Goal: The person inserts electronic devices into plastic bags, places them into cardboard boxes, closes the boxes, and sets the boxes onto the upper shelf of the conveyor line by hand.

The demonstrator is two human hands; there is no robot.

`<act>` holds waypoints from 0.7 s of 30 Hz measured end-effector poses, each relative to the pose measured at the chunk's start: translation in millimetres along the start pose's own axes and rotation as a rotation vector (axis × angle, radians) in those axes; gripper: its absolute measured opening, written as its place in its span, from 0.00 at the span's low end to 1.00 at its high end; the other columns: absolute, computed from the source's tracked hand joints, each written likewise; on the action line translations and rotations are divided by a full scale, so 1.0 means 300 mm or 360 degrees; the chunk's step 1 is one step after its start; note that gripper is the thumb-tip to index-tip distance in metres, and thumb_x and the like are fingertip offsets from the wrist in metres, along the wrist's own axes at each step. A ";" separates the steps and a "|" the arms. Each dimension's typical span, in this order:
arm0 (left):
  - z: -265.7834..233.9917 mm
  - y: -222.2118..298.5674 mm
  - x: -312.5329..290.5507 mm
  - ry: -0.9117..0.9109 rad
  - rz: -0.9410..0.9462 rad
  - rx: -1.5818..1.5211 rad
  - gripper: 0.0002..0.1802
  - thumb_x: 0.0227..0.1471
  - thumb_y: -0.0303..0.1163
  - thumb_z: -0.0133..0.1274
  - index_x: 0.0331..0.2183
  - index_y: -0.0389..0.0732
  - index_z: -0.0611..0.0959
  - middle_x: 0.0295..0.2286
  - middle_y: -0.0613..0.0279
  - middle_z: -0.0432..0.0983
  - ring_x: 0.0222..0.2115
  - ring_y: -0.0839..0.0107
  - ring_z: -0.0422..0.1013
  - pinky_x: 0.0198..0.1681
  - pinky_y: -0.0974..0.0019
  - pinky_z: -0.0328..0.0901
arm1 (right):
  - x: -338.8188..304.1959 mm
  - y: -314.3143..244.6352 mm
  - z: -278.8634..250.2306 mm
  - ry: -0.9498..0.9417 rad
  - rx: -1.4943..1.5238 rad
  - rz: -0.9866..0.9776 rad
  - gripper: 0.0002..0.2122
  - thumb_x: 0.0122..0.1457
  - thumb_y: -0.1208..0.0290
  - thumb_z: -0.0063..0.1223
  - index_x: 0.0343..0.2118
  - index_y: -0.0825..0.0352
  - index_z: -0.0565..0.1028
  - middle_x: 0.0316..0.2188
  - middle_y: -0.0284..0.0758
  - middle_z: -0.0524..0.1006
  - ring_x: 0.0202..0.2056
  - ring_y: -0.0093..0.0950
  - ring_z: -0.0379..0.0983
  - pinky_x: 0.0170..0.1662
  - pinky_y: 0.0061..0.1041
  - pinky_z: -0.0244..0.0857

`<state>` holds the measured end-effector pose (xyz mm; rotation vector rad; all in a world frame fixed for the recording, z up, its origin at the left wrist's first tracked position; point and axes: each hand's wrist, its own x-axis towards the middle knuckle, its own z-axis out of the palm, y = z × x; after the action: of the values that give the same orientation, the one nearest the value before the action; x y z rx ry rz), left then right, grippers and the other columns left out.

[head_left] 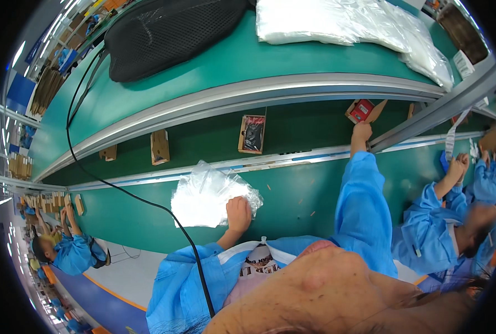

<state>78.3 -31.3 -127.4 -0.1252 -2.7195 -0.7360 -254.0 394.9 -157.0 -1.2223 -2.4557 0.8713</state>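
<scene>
My left hand (238, 215) rests on the right part of a fanned pile of clear plastic bags (199, 197) on the near green bench, its fingers curled against the plastic. Out to the right, my right arm reaches across to the belt. There my right hand (362, 132) is closed on the near edge of a small brown cardboard box (376, 111). That box stands with its lid flap raised, and a red item (362, 109) shows inside. The fingertips at the box are partly hidden.
Other open cardboard boxes stand along the dark green belt, one holding a black-wrapped item (253, 133). Above it runs a metal-edged shelf (270, 84) with a black mesh bag (175, 36) and stacked plastic bags (337, 22). A black cable (142, 196) hangs across. Co-workers sit on both sides.
</scene>
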 end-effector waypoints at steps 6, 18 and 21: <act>-0.011 -0.022 -0.025 0.0098 -0.0002 0.0012 0.08 0.43 0.26 0.49 0.30 0.39 0.72 0.32 0.54 0.67 0.33 0.55 0.63 0.36 0.55 0.56 | -0.436 -0.005 -0.197 -0.0802 0.1582 0.0222 0.13 0.60 0.67 0.42 0.38 0.73 0.71 0.28 0.39 0.75 0.32 0.25 0.73 0.28 0.26 0.69; 0.000 -0.029 -0.007 0.0137 0.0047 -0.0030 0.05 0.46 0.27 0.47 0.29 0.37 0.73 0.29 0.52 0.68 0.32 0.53 0.63 0.36 0.54 0.57 | -1.073 0.231 -0.546 -0.0212 -0.0381 -0.2087 0.20 0.50 0.79 0.47 0.48 0.59 0.71 0.43 0.41 0.68 0.41 0.39 0.66 0.43 0.32 0.61; 0.004 -0.021 0.003 0.0187 0.0049 -0.0078 0.06 0.47 0.27 0.46 0.29 0.36 0.74 0.29 0.52 0.68 0.31 0.53 0.63 0.34 0.54 0.57 | -1.123 0.234 -0.529 -0.0115 -0.0352 -0.2186 0.20 0.50 0.77 0.48 0.48 0.57 0.71 0.42 0.41 0.69 0.39 0.39 0.67 0.39 0.35 0.63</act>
<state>76.1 -36.2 -131.0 -0.1302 -2.5838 -0.7764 71.7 224.1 -65.6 0.5772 -2.6283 0.2076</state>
